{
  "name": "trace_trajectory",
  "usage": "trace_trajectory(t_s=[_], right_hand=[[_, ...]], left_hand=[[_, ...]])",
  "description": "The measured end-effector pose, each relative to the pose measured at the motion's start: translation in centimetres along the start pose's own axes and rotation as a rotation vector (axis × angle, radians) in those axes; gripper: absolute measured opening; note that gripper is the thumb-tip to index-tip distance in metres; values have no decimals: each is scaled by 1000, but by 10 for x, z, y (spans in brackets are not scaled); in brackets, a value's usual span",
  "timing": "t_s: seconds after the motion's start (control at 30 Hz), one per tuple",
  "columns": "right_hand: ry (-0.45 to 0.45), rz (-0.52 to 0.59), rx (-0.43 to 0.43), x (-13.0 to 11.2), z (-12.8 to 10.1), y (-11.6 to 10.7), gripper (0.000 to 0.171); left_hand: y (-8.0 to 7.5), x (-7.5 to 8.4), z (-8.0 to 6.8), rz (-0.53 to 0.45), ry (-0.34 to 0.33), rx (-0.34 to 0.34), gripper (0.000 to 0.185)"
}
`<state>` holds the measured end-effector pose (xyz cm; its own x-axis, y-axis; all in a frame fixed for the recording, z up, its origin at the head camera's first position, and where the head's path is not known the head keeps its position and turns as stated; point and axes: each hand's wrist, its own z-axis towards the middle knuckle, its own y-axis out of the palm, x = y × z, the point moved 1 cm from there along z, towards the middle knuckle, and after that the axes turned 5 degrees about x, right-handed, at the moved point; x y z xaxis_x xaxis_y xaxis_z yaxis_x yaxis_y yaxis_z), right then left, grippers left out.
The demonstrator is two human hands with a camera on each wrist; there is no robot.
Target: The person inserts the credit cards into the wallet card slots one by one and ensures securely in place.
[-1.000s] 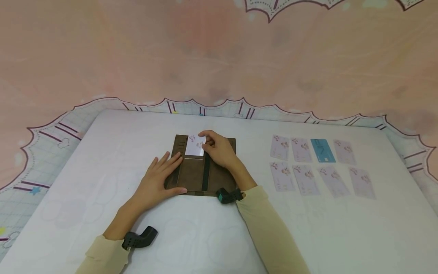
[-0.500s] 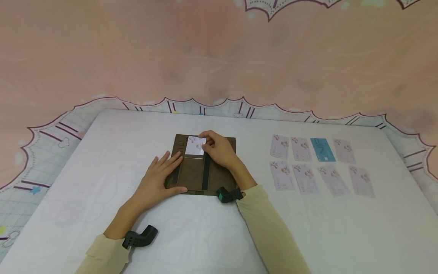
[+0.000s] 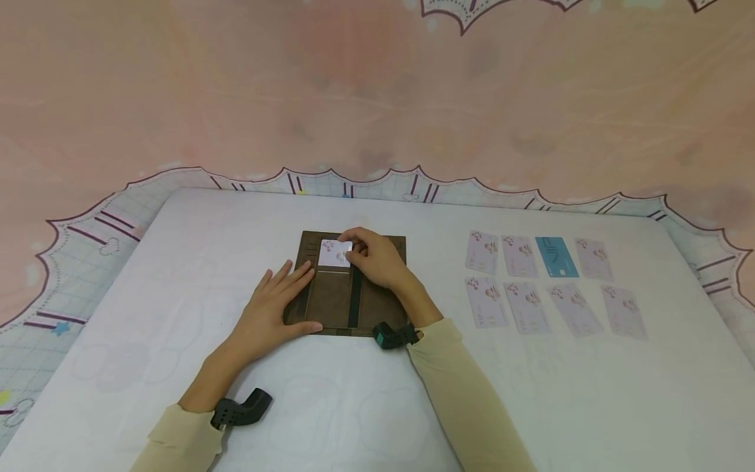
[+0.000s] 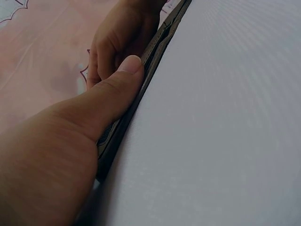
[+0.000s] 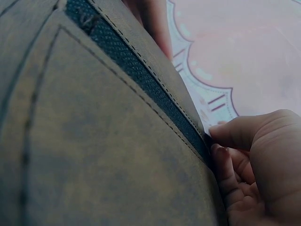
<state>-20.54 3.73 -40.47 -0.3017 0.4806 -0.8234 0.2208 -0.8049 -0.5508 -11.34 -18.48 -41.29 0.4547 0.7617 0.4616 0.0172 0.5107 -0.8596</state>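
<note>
Matt brown leather-like wallet [image 3: 354,288] with stitched seams and a woven black band. Smooth, glossy plastic-looking cards [image 3: 548,282] on a smooth white table [image 3: 531,406].

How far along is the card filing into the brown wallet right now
Just started. In hand: the right hand pinches a pale card partly seated in the top of the wallet, while the left hand presses the wallet flat. Left: eight loose cards, including a blue one, lie on the table. Cards already filed are not visible.

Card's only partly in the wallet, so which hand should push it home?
Probably the right hand: it already pinches the card at the slot, while the left hand lies flat, steadying the wallet.
</note>
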Motion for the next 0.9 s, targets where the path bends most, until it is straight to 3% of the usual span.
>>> trace_trajectory(t_s=[0.9], right_hand=[[-87,-96,-74,-1,0,0,22]], left_hand=[[1,0,0,-5,7,7,91]])
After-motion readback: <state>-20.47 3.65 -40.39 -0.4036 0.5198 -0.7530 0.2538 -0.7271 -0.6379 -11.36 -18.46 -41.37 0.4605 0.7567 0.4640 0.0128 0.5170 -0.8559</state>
